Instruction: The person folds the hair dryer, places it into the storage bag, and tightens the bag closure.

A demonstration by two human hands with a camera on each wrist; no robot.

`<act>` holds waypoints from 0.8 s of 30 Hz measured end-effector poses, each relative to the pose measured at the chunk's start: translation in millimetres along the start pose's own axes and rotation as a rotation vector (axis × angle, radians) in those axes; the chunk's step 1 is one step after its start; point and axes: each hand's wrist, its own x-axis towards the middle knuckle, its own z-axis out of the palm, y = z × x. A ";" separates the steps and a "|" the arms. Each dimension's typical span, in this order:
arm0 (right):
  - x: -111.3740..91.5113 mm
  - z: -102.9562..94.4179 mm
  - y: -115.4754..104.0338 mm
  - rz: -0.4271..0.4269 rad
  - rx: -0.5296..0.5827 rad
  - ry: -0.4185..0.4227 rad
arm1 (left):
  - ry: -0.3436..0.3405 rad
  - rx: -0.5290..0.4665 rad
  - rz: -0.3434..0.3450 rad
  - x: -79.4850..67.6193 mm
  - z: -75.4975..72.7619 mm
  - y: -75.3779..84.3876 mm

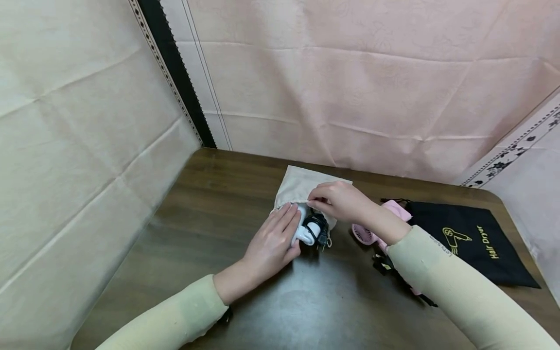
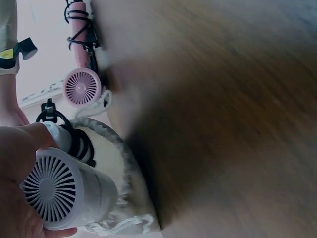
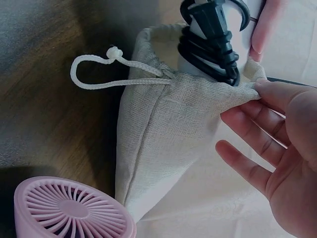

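Note:
A white hair dryer (image 1: 307, 235) with its black cord (image 3: 210, 57) wound round the handle is partly inside the mouth of a beige drawstring bag (image 1: 298, 183). My left hand (image 1: 272, 237) holds the dryer's body, fingers laid along it toward the bag; its round vented end (image 2: 49, 188) faces the left wrist camera. With thumb and forefinger my right hand (image 1: 340, 200) pinches the bag's rim, the other fingers spread below it in the right wrist view. A white drawstring loop (image 3: 106, 72) sticks out from the bag's side. The dryer's front part is hidden in the cloth.
On the right of the brown wooden table (image 1: 210, 204) lies a pink hair dryer (image 1: 364, 234), its cord wrapped round the handle, partly under my right forearm. Beside it is a black bag (image 1: 474, 243) printed "Hair Dryer". Pale cloth walls (image 1: 372, 97) stand behind the table.

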 end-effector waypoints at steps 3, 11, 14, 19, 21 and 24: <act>-0.6 1.0 0.1 0.014 -0.001 -0.005 | 0.013 0.001 -0.004 -0.9 1.9 -3.0; -2.3 7.5 -0.3 0.034 0.018 -0.018 | 0.001 0.001 0.002 -1.7 9.8 -7.7; -3.1 10.4 -0.5 0.033 0.021 -0.022 | -0.013 0.006 0.003 -1.4 13.4 -9.3; -4.2 15.3 -1.2 0.039 0.030 -0.040 | -0.015 0.013 -0.003 -1.1 19.8 -12.2; -4.4 16.8 -1.6 0.045 0.035 -0.042 | -0.010 0.013 -0.004 -1.1 22.1 -13.1; -4.7 18.2 -2.7 0.046 0.037 -0.038 | -0.005 0.016 -0.002 -1.3 25.1 -14.5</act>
